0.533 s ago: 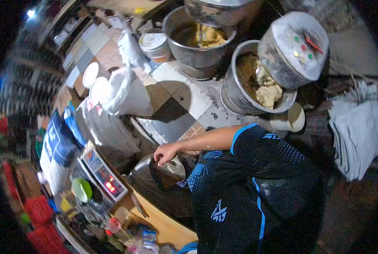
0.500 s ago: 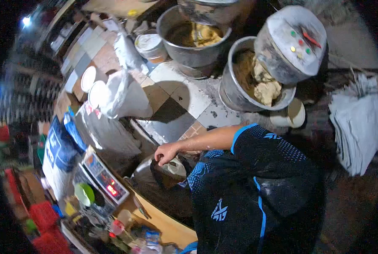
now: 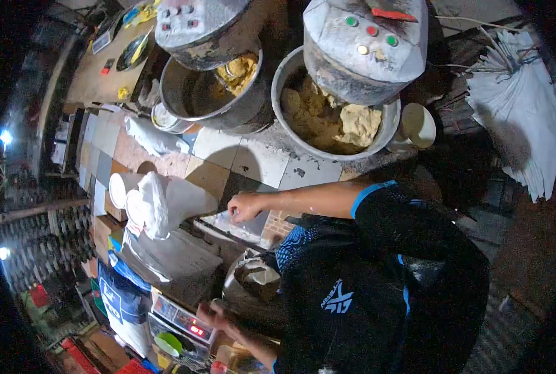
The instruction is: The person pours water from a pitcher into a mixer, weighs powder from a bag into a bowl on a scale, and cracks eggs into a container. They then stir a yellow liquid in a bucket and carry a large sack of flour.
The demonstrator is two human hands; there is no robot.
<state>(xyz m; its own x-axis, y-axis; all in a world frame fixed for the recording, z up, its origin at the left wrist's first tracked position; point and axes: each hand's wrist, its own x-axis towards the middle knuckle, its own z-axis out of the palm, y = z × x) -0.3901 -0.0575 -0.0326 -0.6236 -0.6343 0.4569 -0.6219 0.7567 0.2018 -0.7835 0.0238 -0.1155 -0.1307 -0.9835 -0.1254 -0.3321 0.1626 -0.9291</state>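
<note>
My right hand (image 3: 245, 207) is held above the tiled floor with its fingers curled in. Whether anything is between them cannot be seen. My left hand (image 3: 217, 316) is blurred, its fingers stretched out beside a digital scale (image 3: 181, 321) with red lit digits. A green bowl (image 3: 167, 343) rests by the scale. Between my hands, close to my body, stands an open sack or container (image 3: 253, 277) with a pale lining. White buckets (image 3: 172, 199), partly covered with plastic, stand beyond my right hand.
Two metal mixing bowls, one (image 3: 212, 103) at the upper middle and one (image 3: 334, 124) right of it, hold yellowish dough under machine heads. White sacks (image 3: 518, 112) hang at the right. A wooden table (image 3: 94, 78) stands upper left, and a blue-and-white bag (image 3: 122, 305) lower left.
The view has shifted, bringing more of the mixers into sight. My right hand has moved from above the lined container to over the floor. My left hand has come into view by the scale.
</note>
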